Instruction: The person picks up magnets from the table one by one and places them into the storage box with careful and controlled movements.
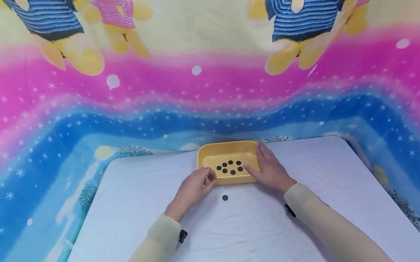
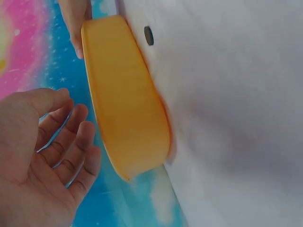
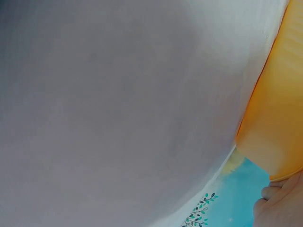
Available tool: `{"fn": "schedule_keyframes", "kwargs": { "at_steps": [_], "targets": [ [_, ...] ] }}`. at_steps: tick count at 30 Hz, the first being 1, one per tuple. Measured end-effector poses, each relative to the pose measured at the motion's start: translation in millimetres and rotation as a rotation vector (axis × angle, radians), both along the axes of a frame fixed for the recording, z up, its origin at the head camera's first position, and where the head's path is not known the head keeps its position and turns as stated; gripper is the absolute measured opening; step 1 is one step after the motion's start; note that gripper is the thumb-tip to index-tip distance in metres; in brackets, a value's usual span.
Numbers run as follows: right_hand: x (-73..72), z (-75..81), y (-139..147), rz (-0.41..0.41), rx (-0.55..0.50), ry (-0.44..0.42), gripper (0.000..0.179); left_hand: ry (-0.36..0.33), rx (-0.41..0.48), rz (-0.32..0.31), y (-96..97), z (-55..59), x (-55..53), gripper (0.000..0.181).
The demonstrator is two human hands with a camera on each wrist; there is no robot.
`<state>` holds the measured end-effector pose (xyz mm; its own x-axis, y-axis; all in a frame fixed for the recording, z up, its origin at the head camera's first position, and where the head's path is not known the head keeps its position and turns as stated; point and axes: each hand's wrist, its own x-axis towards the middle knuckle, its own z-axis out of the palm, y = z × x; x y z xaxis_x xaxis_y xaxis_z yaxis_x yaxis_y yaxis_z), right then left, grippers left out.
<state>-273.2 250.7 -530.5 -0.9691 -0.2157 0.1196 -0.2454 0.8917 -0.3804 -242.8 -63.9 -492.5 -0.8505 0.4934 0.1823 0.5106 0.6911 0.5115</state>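
Note:
A yellow plastic tray (image 1: pixel 205 152) stands at the table's far edge, with several small dark round discs (image 1: pixel 230 162) inside. Another dark disc (image 1: pixel 225 197) lies on the white cloth in front of it; the left wrist view shows this disc (image 2: pixel 149 35) too. My left hand (image 1: pixel 195 186) is at the tray's front left corner, fingers loosely bent. In the left wrist view, nothing shows between the fingers of this hand (image 2: pixel 52 156). With my right hand (image 1: pixel 273 170) I hold the tray's right side, fingers along the outside and thumb over the rim.
White cloth (image 1: pixel 250 241) covers the table. A printed fabric (image 1: pixel 204 91) with bears and snowflakes hangs behind it and along both sides, close to the tray's back. Dark wrist devices (image 1: pixel 183 236) show at both sleeves.

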Motion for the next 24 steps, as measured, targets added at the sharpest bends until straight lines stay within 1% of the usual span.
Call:
{"fn": "schedule_keyframes", "kwargs": {
  "at_steps": [4, 9, 15, 21, 24],
  "targets": [
    [-1.8, -0.6, 1, -0.001, -0.004, 0.004, 0.106, 0.0, -0.004, -0.019, 2.9, -4.5, 4.7, 0.015],
    [-2.7, -1.0, 3, 0.003, -0.008, 0.015, 0.105, -0.008, -0.047, -0.03, 7.1, -11.9, 8.1, 0.012],
    [-3.7, -1.5, 2, 0.005, -0.007, 0.016, 0.105, -0.018, -0.073, -0.053, 11.8, -17.9, 11.7, 0.013],
    [-3.1, -1.8, 2, 0.005, -0.011, 0.005, 0.106, 0.003, -0.112, -0.062, 17.2, -25.7, 11.5, 0.012],
    [-1.8, -1.2, 1, 0.001, -0.012, -0.003, 0.106, 0.0, -0.13, -0.059, 20.3, -28.5, 11.6, 0.014]
  ]
}}
